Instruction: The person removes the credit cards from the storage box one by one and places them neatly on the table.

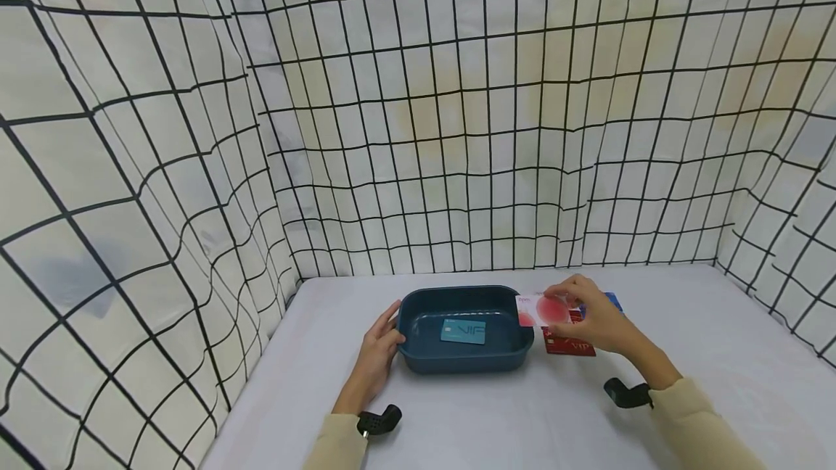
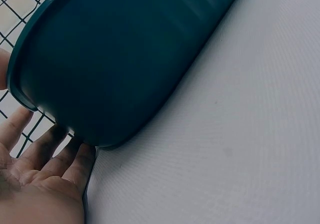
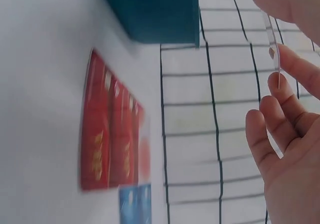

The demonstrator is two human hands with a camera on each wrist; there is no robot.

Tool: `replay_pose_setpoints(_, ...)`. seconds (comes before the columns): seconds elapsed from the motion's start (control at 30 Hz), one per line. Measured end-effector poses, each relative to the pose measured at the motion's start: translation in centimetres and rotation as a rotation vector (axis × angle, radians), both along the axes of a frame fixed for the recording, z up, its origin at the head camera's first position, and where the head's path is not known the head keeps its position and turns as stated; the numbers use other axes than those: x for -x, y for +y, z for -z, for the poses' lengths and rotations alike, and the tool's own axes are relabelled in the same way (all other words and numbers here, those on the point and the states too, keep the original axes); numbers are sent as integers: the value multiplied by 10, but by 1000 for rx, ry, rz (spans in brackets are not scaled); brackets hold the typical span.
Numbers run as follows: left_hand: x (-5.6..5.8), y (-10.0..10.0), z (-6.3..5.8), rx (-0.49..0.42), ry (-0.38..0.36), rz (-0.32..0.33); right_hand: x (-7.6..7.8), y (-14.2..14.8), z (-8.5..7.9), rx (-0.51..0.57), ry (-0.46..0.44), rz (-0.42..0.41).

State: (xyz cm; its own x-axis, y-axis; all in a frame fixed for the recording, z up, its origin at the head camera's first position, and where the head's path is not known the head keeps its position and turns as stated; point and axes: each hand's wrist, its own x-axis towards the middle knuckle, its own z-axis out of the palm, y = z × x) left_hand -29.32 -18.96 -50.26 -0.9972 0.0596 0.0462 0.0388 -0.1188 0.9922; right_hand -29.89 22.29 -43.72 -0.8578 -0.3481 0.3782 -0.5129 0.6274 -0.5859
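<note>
In the head view, a dark teal plastic tub (image 1: 465, 365) stands on the white table with a light blue VIP card (image 1: 463, 331) lying inside. My left hand (image 1: 379, 350) holds the tub's left end; the left wrist view shows fingers (image 2: 45, 146) against its outer wall and the thumb at the rim. Just above the tub's right rim, my right hand (image 1: 591, 315) pinches a white and pink card (image 1: 532, 310) between thumb and fingers. In the right wrist view this card (image 3: 274, 43) appears edge-on. Below that hand lie red VIP cards (image 1: 568, 343), partly covered.
Blue cards (image 1: 612, 301) lie behind the red ones, partly hidden by the right hand. Another pinkish card (image 3: 144, 154) shows beside the red cards. White cloth walls with a black grid (image 1: 431, 165) enclose the table's back and sides.
</note>
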Motion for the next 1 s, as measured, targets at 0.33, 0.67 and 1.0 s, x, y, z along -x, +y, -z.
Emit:
replay_pose_setpoints(0.33, 1, 0, -1, 2, 3, 5, -9, 37, 2, -19, -36, 49)
replay_pose_setpoints(0.67, 0, 0, -2, 4, -1, 2, -9, 65, 10, -50, -78, 88)
replay_pose_setpoints(1.0, 1, 0, 1, 7, -12, -2, -6, 82, 17, -64, -137, 117)
